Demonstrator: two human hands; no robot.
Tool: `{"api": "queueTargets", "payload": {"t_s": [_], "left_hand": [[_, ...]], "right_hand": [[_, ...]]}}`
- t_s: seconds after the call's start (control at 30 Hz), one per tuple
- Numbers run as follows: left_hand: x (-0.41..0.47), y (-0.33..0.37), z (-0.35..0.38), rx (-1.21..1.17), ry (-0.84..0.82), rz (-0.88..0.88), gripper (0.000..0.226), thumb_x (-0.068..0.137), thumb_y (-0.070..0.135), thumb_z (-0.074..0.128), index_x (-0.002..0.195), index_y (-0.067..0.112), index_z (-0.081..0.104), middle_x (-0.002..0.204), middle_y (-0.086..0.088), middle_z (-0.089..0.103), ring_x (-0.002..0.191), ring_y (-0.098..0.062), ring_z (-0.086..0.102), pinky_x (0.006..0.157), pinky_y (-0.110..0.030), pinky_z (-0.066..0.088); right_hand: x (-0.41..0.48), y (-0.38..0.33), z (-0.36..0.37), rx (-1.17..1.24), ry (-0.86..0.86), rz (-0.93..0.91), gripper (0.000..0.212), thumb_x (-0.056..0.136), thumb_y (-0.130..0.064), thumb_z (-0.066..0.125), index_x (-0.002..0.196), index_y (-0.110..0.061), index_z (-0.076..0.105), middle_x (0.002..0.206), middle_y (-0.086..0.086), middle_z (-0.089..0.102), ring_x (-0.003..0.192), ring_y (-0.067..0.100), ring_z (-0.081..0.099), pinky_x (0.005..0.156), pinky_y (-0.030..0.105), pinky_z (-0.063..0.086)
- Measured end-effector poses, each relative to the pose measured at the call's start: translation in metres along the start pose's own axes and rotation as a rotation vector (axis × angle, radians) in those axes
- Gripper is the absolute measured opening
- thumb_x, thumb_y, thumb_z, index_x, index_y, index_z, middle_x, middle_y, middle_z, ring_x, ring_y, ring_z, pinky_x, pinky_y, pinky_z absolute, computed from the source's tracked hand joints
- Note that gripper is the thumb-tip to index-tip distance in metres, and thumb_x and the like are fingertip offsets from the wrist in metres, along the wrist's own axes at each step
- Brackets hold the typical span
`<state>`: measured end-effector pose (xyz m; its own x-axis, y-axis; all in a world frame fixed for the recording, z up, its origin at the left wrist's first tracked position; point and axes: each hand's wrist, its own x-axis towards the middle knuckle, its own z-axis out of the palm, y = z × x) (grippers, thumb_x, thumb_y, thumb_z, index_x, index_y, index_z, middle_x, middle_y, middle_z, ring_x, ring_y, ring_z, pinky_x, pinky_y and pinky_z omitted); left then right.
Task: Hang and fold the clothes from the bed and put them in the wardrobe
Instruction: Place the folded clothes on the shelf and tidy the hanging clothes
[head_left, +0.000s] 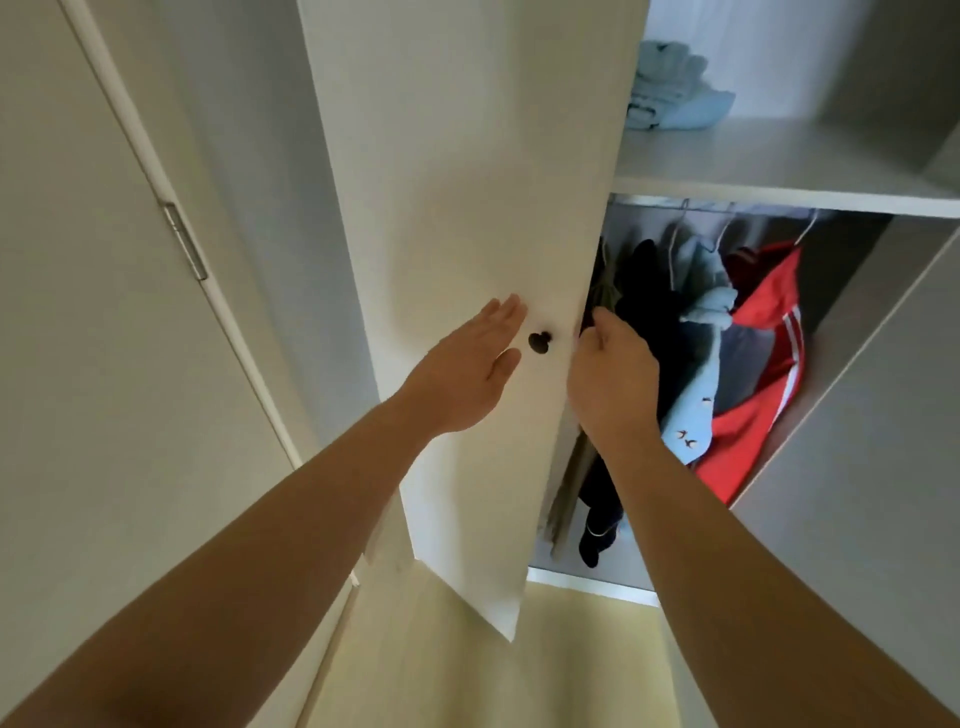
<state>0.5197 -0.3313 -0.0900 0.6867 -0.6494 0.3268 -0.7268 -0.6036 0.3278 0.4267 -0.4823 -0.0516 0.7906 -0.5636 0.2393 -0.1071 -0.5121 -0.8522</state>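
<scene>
- White door (467, 156) ajar — left hand (467, 374) flat, fingers straight, beside black knob (539, 343).
- Right hand (610, 374) curled round door edge.
- Clothes (753, 364) hang in wardrobe (852, 322) — blue pile (670, 88) on shelf (779, 161).

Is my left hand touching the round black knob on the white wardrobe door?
Apart. Head view shows white wardrobe door between the left hand and the round black knob.

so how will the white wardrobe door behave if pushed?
Likely stiff: the white wardrobe door is a flat panel, unbent where the right hand grips its edge. Probably swings, not slides: it stands angled out from the wardrobe. Its smooth face looks slippery; the small dark knob beside the open left hand offers better purchase.
</scene>
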Motion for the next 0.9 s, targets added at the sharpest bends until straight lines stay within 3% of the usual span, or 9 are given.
{"api": "queueTargets", "payload": {"t_s": [0.07,0.13,0.23,0.33,0.47,0.67,0.77,0.9], "left_hand": [[0.028,-0.002,0.01,0.156,-0.047,0.105,0.057,0.11,0.029,0.027,0.162,0.02,0.005,0.169,0.006,0.003,0.156,-0.011,-0.003,0.127,-0.035,0.011],[0.057,-0.002,0.013,0.301,-0.051,0.153,0.058,0.109,0.029,0.024,0.161,0.016,0.002,0.17,0.0,0.001,0.156,-0.017,-0.004,0.127,-0.038,0.009],[0.097,0.003,0.017,0.43,-0.03,0.163,0.059,0.108,0.03,0.022,0.161,0.013,0.002,0.17,-0.005,-0.001,0.156,-0.022,-0.003,0.126,-0.041,0.007],[0.118,0.003,0.029,0.509,-0.056,0.136,0.059,0.109,0.029,0.021,0.161,0.011,-0.001,0.169,-0.007,-0.007,0.156,-0.026,-0.01,0.127,-0.044,0.004],[0.129,-0.002,0.042,0.551,-0.068,0.089,0.064,0.107,0.024,0.024,0.16,0.013,-0.01,0.167,-0.005,-0.02,0.153,-0.025,-0.021,0.126,-0.049,-0.001],[0.153,0.001,0.044,0.538,-0.11,0.037,0.078,0.096,0.012,0.032,0.16,0.013,-0.011,0.167,-0.004,-0.02,0.153,-0.024,-0.023,0.125,-0.052,-0.001],[0.161,-0.001,0.045,0.544,-0.122,0.024,0.078,0.095,0.011,0.033,0.16,0.013,-0.011,0.167,-0.004,-0.021,0.153,-0.024,-0.023,0.125,-0.053,-0.002],[0.164,-0.002,0.046,0.561,-0.134,0.016,0.08,0.095,0.013,0.036,0.16,0.013,-0.011,0.167,-0.005,-0.022,0.152,-0.024,-0.025,0.125,-0.055,-0.001]], "right_hand": [[0.007,0.004,-0.013,-0.03,0.03,0.074,0.041,0.106,-0.017,0.035,0.141,-0.015,0.055,0.138,0.004,0.06,0.126,0.024,0.055,0.093,0.011,0.028],[0.013,0.007,-0.025,-0.034,0.044,0.102,0.046,0.106,-0.017,0.035,0.15,-0.017,0.045,0.146,0.003,0.055,0.13,0.023,0.053,0.107,0.018,0.032],[0.022,0.01,-0.037,-0.088,0.066,0.1,0.046,0.105,-0.016,0.034,0.15,-0.016,0.044,0.139,0.007,0.06,0.118,0.026,0.061,0.106,0.04,0.046],[0.027,0.016,-0.042,-0.126,0.077,0.121,0.047,0.106,-0.018,0.034,0.152,-0.019,0.042,0.138,0.006,0.06,0.116,0.026,0.061,0.105,0.041,0.047],[0.029,0.022,-0.044,-0.142,0.086,0.129,0.047,0.107,-0.018,0.035,0.154,-0.018,0.04,0.125,0.008,0.066,0.1,0.028,0.066,0.096,0.047,0.053],[0.03,0.024,-0.046,-0.227,0.097,0.106,0.046,0.108,-0.018,0.034,0.153,-0.016,0.039,0.134,0.01,0.062,0.11,0.031,0.065,0.098,0.046,0.052],[0.032,0.024,-0.047,-0.229,0.106,0.105,0.044,0.108,-0.017,0.034,0.151,-0.015,0.042,0.128,0.009,0.065,0.101,0.031,0.066,0.093,0.046,0.054],[0.035,0.03,-0.051,-0.244,0.104,0.088,0.037,0.106,-0.011,0.036,0.138,-0.006,0.052,0.108,0.012,0.068,0.077,0.022,0.058,0.074,0.033,0.05]]}}
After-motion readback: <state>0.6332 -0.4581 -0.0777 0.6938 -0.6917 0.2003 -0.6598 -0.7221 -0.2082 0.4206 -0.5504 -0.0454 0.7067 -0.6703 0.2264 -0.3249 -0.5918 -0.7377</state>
